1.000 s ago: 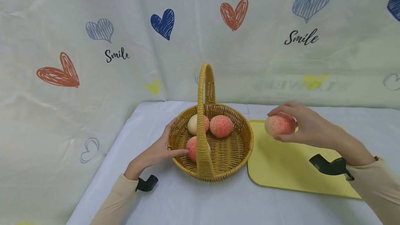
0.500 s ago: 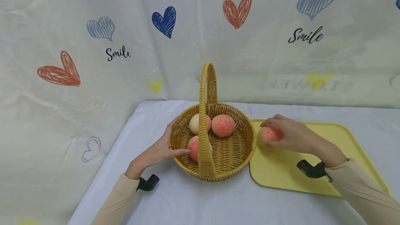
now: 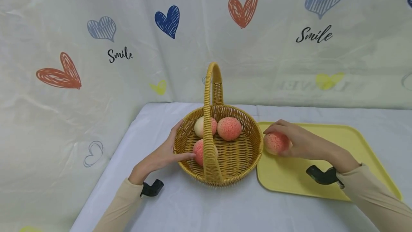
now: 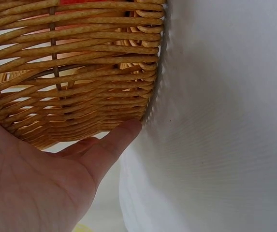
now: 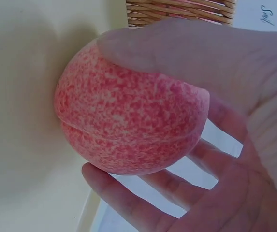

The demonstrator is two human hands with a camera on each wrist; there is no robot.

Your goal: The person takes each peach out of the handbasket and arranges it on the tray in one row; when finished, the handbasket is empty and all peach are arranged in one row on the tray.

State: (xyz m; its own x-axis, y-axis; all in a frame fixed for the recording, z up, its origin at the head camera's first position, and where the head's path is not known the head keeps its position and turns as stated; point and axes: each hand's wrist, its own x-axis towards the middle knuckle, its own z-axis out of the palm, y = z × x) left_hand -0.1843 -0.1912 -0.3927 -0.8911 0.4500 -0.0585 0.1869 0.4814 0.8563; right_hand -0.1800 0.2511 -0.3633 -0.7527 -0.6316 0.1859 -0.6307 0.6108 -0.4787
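Observation:
A round wicker basket (image 3: 236, 180) with a tall arched handle stands on the white cloth, with three pink-and-cream peaches inside. One peach (image 3: 229, 129) lies at the back, another (image 3: 199, 127) is partly behind the handle, and a third peach (image 3: 198, 151) lies near the left rim. My left hand (image 3: 161, 156) holds the basket's left side, thumb over the rim by that third peach, fingers along the outer wall (image 4: 80, 92). My right hand (image 3: 300, 140) grips a fourth peach (image 5: 133, 111) between thumb and fingers, low over the yellow tray's left end, close beside the basket.
The yellow tray (image 3: 299, 178) lies right of the basket, its left edge right by the basket wall. White cloth (image 3: 231, 210) covers the table. Behind hangs a pale curtain (image 3: 273, 46) printed with hearts and lettering. The basket handle rises high above the rim.
My right hand has brought its peach left and down, from above the tray to low over its left end beside the basket. The left hand keeps its place on the basket.

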